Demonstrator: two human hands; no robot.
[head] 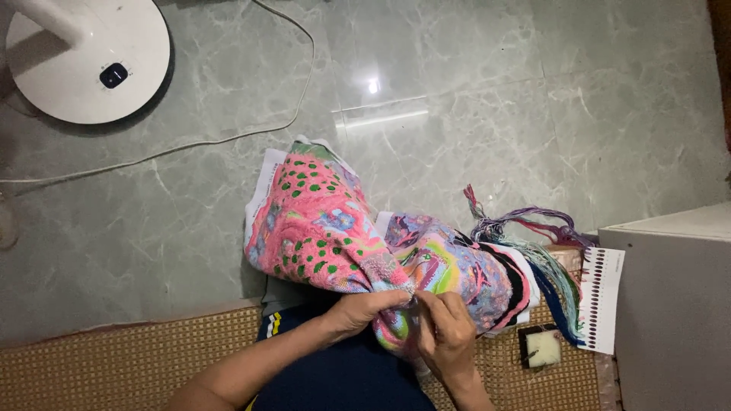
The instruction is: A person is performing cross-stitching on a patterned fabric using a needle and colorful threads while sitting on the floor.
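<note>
Left hand [364, 308] is pinching a fold of the colourful embroidered cloth [327, 228], which is lying bunched on the lap above both hands. Right hand [445, 331] is gripping the cloth's lower edge; thread bundle [533, 243] is lying near.

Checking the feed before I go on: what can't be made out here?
- Needle: too small, hidden between the right hand's fingers and the cloth.
- Left hand: fingertips buried in cloth folds.
- Fan base: cut by the top-left edge.
- Thread card: print too small.
</note>
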